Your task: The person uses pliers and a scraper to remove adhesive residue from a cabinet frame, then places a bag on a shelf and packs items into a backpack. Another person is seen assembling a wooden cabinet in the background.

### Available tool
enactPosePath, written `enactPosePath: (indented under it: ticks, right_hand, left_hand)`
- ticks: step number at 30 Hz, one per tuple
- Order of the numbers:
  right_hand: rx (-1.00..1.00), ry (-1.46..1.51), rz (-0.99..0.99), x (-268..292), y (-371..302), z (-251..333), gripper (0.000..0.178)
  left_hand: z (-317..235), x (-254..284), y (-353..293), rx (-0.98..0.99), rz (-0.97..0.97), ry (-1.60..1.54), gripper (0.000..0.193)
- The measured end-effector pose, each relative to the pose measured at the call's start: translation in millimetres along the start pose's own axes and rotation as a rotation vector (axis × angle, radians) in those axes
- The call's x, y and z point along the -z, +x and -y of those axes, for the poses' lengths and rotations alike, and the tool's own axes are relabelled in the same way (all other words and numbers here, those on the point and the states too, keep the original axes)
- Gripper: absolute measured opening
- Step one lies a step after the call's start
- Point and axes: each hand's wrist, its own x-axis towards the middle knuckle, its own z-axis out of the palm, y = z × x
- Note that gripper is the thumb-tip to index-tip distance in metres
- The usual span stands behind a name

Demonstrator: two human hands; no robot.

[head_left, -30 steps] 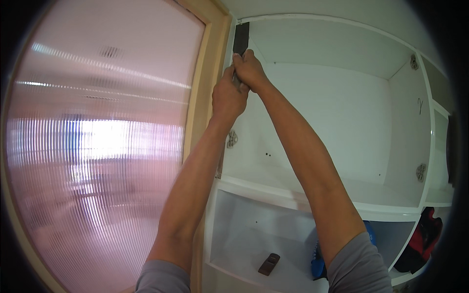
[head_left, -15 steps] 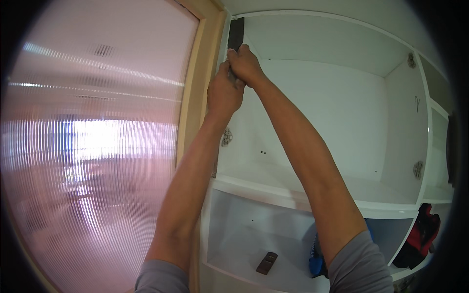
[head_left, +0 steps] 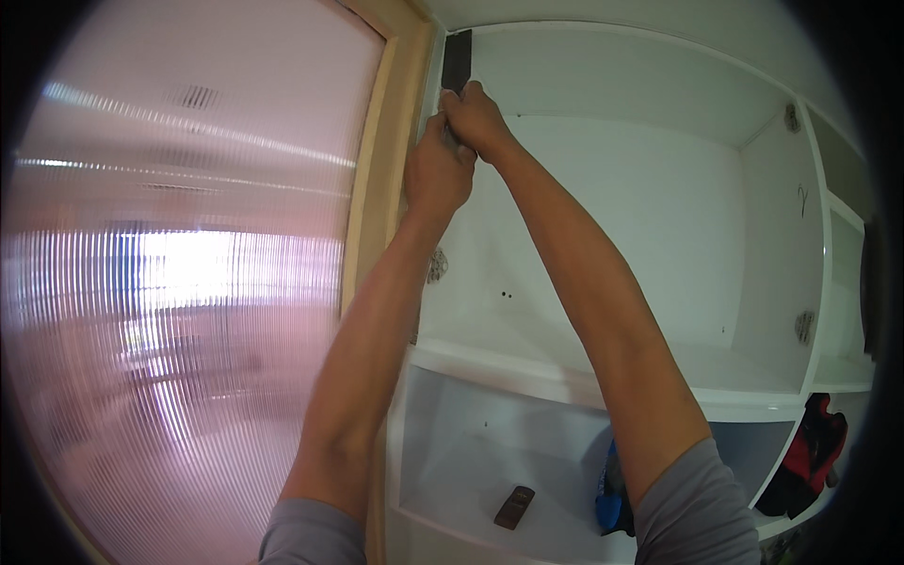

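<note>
Both arms reach up to the top left corner of a white open cabinet [head_left: 631,188]. My right hand [head_left: 476,121] is closed around the lower part of a dark grey flat strip [head_left: 457,61], whose wide upper end stands upright against the cabinet's left side. Just below, my left hand [head_left: 439,174] is also closed and touches my right hand; it grips the lower end of the same piece. Most of that end is hidden by the fingers, so its exact kind does not show.
To the left stand a wooden door frame [head_left: 372,188] and a ribbed translucent panel [head_left: 188,311]. Metal hinges [head_left: 804,328] sit on the cabinet sides. The lower shelf holds a dark brown remote-like object [head_left: 514,507] and a blue item [head_left: 607,504]; a red and black bag [head_left: 805,457] is at the right.
Both hands have shifted very slightly up and to the right, keeping their hold on the dark strip. The things on the shelf stay where they were.
</note>
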Motion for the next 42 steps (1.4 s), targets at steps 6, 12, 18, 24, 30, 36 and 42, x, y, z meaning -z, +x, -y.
enactPosePath:
  ticks: [6,12,18,24,30,36,42]
  right_hand:
    - [0.036,0.021,-0.011,-5.2,9.5,-13.4,0.052]
    - [0.011,0.11,0.001,-10.5,7.6,-11.0,0.053]
    - [0.022,0.031,0.008,-1.3,2.9,-4.4,0.055]
    - [0.03,0.082,0.008,-1.4,0.2,-5.4,0.056]
    - [0.046,0.026,-0.008,-2.0,3.1,-18.2,0.053]
    - [0.016,0.139,0.022,-3.1,21.1,-20.4,0.052]
    - [0.005,0.107,0.0,-6.9,7.2,-17.7,0.049]
  left_hand:
    - [-5.9,2.5,-0.6,0.039,0.047,-0.023,0.057]
    - [20.3,-5.5,7.3,-0.048,0.009,-0.128,0.057]
    - [-11.9,11.9,-0.5,0.282,0.168,-0.601,0.058]
    - [5.8,-2.1,3.6,0.103,0.067,-0.26,0.062]
    - [4.6,-1.5,-1.8,0.026,0.051,-0.035,0.066]
    - [-4.8,-1.8,9.0,0.02,0.033,-0.013,0.06]
    - [-3.3,0.7,-1.5,0.006,0.028,-0.034,0.059]
